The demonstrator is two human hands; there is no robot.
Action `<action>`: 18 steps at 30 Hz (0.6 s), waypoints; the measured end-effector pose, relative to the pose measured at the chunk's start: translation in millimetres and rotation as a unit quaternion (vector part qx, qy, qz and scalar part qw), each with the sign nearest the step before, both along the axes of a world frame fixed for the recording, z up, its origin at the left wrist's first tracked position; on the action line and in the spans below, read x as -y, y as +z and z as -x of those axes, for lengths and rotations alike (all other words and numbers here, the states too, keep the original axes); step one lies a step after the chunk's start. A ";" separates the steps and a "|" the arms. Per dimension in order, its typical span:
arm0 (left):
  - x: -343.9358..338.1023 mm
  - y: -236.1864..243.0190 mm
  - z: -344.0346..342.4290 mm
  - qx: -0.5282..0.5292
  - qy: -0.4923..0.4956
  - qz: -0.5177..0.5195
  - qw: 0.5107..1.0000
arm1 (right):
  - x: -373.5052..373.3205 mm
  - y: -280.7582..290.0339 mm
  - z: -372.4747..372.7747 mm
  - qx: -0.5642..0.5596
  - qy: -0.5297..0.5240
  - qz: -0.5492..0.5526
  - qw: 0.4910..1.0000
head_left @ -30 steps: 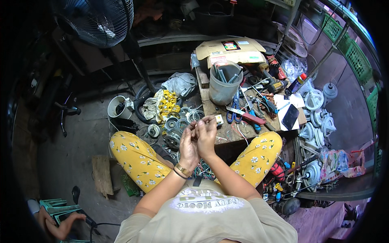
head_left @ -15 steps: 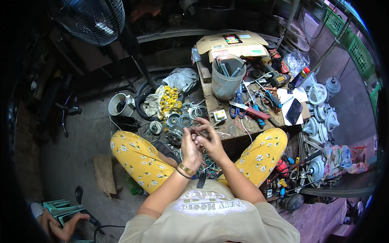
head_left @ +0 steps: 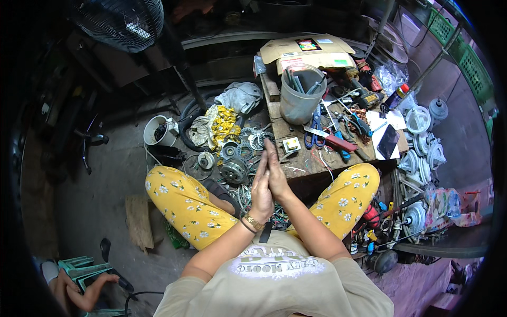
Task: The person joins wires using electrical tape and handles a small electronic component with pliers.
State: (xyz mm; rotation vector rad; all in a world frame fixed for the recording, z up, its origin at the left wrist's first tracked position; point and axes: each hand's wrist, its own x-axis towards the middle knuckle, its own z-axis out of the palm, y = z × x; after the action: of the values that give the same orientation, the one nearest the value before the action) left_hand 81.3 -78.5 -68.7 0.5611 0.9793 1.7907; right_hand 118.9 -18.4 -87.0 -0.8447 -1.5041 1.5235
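My left hand and my right hand are laid palm against palm in front of my body. Their fingers are stretched out and point away from me. Nothing shows between the palms, though their inner faces are hidden. Just beyond the fingertips, on the floor, lie several round metal motor parts, among them a ring-shaped stator and a dark motor body. A small white-and-yellow box sits on the near left corner of the wooden table, close to my right hand.
Scissors with blue handles, a red-handled knife, a plastic bucket, a drill and a phone crowd the table. A white pail and rags lie left of it. Another person's arm shows at lower left.
My hands were curled together with bent fingers; now the fingers are straight and the palms lie flat on each other. They have shifted slightly right.
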 end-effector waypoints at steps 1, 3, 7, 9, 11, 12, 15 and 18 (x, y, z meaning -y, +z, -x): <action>1.8 2.7 -0.7 -0.074 0.012 0.029 0.997 | 1.6 -3.9 3.3 0.001 0.020 -0.017 1.000; 4.0 4.2 3.3 -0.026 -0.008 0.033 0.999 | 9.2 -1.4 2.2 0.052 0.062 -0.054 0.995; 7.9 -10.3 22.4 -0.021 -0.026 0.055 0.998 | 28.1 -6.2 4.9 0.063 0.094 -0.075 0.991; 4.5 -33.6 37.6 -0.029 0.000 0.023 0.999 | 45.2 14.2 3.7 0.055 0.109 -0.139 0.983; -1.3 -29.3 40.3 -0.009 0.001 -0.001 1.000 | 56.6 15.9 0.8 0.058 0.100 -0.151 0.982; -2.2 -26.9 38.7 -0.016 0.007 -0.020 1.000 | 59.3 17.3 0.0 0.064 0.093 -0.164 0.980; -3.4 -33.2 38.7 -0.078 -0.022 -0.016 0.997 | 52.2 5.7 2.5 0.058 0.057 -0.163 0.983; 3.9 -12.3 16.2 -0.026 -0.071 0.005 0.997 | 26.7 -8.6 1.8 0.086 0.004 -0.124 0.988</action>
State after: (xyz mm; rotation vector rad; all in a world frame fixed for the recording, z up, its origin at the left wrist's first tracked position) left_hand 65.1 -82.4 -80.9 0.6571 0.9585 1.6505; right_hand 117.1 -45.1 -95.6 -0.8401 -1.7818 1.2596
